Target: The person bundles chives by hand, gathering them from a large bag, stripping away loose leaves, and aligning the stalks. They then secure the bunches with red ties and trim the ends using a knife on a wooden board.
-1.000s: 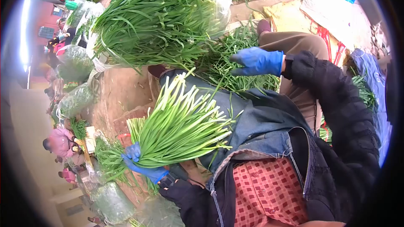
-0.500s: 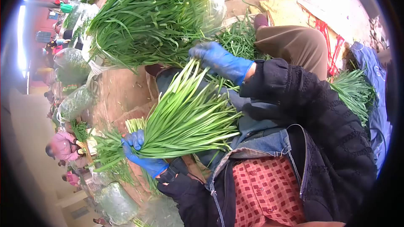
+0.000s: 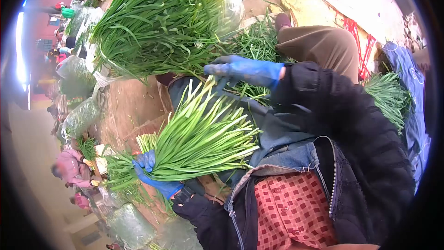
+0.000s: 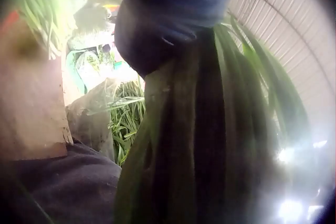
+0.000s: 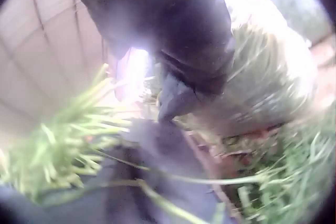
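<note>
A fanned bunch of leafy green stalks, likely garlic chives, lies over the person's lap, pale ends toward the upper right. My left hand, in a blue glove, grips its leafy end. In the left wrist view, long flat leaves hang below that glove. Close by the pale tips is my right hand, also blue-gloved, its fingers stretched out to the left. The right wrist view is blurred; it has the right glove pointing down beside the pale ends, with nothing seen in its grasp.
A large heap of the same greens fills a plastic bag ahead. Loose leaves lie beyond the right hand. Another bundle lies at the right, near red ties. A person in pink works at the left.
My right hand came leftward to the pale ends, touched them with curled fingers, then drew slightly back with fingers straighter. The left hand keeps its grip on the bunch.
</note>
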Demonstrator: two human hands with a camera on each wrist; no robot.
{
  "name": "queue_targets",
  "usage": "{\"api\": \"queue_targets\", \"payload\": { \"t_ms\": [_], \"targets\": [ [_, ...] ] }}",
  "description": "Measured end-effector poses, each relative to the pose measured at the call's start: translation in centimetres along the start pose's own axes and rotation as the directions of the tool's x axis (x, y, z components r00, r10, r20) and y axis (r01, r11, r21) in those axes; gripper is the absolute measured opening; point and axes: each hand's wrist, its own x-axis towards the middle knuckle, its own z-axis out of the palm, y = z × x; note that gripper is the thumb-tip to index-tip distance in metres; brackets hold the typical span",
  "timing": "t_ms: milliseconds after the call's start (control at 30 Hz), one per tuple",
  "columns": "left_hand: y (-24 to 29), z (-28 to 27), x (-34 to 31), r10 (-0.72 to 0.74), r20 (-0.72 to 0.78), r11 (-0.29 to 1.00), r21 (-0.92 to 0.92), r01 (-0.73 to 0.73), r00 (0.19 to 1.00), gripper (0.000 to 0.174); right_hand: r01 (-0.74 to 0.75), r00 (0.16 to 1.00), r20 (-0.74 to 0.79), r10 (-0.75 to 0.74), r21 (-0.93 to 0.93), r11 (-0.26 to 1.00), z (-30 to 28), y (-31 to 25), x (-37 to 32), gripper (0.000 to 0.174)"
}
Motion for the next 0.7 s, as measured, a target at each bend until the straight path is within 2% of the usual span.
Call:
{"api": "queue_targets", "payload": {
  "t_ms": [67, 100, 133, 167, 200, 233, 267, 300, 333, 367, 400, 433, 467, 500, 533, 567, 600, 633, 667, 700],
  "targets": [
    [0.0, 0.6, 0.2, -0.021, 0.052, 0.999, -0.032, 0.023, 0.998, 0.032, 0.061, 0.998, -0.013, -0.061, 0.030, 0.998, 1.1, 3.0, 2.9, 0.041],
    [0.1, 0.3, 0.3, -0.020, 0.050, 0.999, -0.031, 0.022, 0.999, 0.032, 0.130, 0.989, -0.087, -0.119, 0.132, 0.983, 1.9, 3.6, 3.3, 0.031],
    [0.4, -0.4, 0.5, -0.027, 0.071, 1.000, 0.005, 0.027, 0.997, 0.032, 0.124, 0.990, -0.082, -0.113, 0.134, 0.983, 1.9, 4.1, 3.6, 0.031],
    [0.5, -0.2, 0.4, -0.037, 0.090, 0.999, 0.040, 0.034, 0.995, 0.032, 0.180, 0.979, -0.122, -0.165, 0.124, 0.976, 1.9, 4.1, 3.8, 0.027],
    [0.2, 0.0, 0.1, -0.039, 0.078, 0.999, 0.038, 0.036, 0.996, 0.032, 0.233, 0.963, -0.162, -0.214, 0.110, 0.966, 1.8, 4.1, 3.8, 0.023],
    [-0.2, 0.3, -0.2, -0.018, -0.034, 0.999, 0.031, 0.019, 0.999, 0.033, 0.160, 0.963, -0.237, -0.126, 0.129, 0.979, 1.3, 4.1, 3.4, 0.023],
    [-0.5, 0.6, -0.4, 0.003, -0.144, 1.000, 0.026, 0.001, 0.990, 0.033, 0.510, 0.754, -0.211, -0.622, -0.410, 0.756, 0.6, 4.9, 3.8, 0.022],
    [-0.3, -0.6, -0.6, -0.037, -0.119, 0.999, -0.044, 0.032, 0.992, 0.032, 0.343, 0.849, -0.377, -0.372, -0.144, 0.928, -0.8, 4.6, 3.7, 0.021],
    [-0.2, -1.4, -0.7, -0.037, -0.124, 0.998, -0.048, 0.031, 0.992, 0.032, 0.158, 0.887, -0.456, -0.070, 0.158, 0.975, -2.8, 4.3, 3.4, 0.021],
    [0.0, -2.0, -0.8, 0.019, -0.169, 1.000, -0.015, -0.022, 0.985, 0.032, 0.066, 0.924, -0.366, -0.108, -0.126, 0.990, -5.3, 5.3, 3.6, 0.024],
    [0.3, -2.8, -1.0, 0.077, -0.213, 0.997, 0.023, -0.073, 0.974, 0.033, -0.004, 0.957, -0.267, -0.114, -0.405, 0.914, -7.3, 6.6, 3.5, 0.027],
    [1.0, -5.1, -1.0, 0.105, -0.169, 0.992, 0.092, -0.090, 0.980, 0.031, -0.001, 0.995, -0.066, -0.074, -0.748, 0.664, -7.7, 5.9, 2.0, 0.038],
    [0.6, -4.8, -1.1, 0.104, -0.171, 0.992, 0.090, -0.089, 0.980, 0.031, -0.002, 0.995, -0.066, -0.071, -0.749, 0.662, -6.5, 4.3, 0.5, 0.038],
    [-0.3, -4.0, -1.3, 0.163, -0.248, 0.982, 0.133, -0.133, 0.955, 0.029, 0.049, 0.999, 0.013, -0.050, -0.516, 0.855, -4.6, 2.4, -1.5, 0.046],
    [-0.8, -3.6, -1.3, 0.230, -0.319, 0.968, 0.173, -0.182, 0.919, 0.028, 0.079, 0.994, 0.099, -0.057, -0.240, 0.968, -3.3, 1.3, -2.6, 0.054],
    [-0.5, -4.3, -0.7, 0.187, -0.247, 0.977, 0.150, -0.153, 0.951, 0.026, 0.042, 0.978, 0.209, -0.004, -0.179, 0.983, -2.7, 1.1, -2.7, 0.059],
    [-0.5, -4.7, -0.7, 0.193, -0.242, 0.976, 0.152, -0.159, 0.951, 0.026, 0.000, 0.947, 0.319, 0.039, -0.120, 0.993, -2.1, 0.9, -2.6, 0.063],
    [-0.8, -5.1, -0.6, 0.231, -0.288, 0.958, 0.236, -0.165, 0.929, 0.026, -0.095, 0.954, 0.230, 0.193, -0.379, 0.920, -1.7, 1.5, -2.2, 0.066],
    [-1.1, -4.4, -0.4, 0.272, -0.328, 0.934, 0.317, -0.166, 0.905, 0.026, -0.247, 0.911, 0.249, 0.328, -0.306, 0.919, -0.8, 1.5, -2.1, 0.066],
    [-0.8, -4.6, 0.2, 0.247, -0.290, 0.940, 0.302, -0.157, 0.925, 0.027, -0.077, 0.963, 0.239, 0.121, -0.186, 0.980, 0.5, 2.1, -2.5, 0.064]
  ]
}}
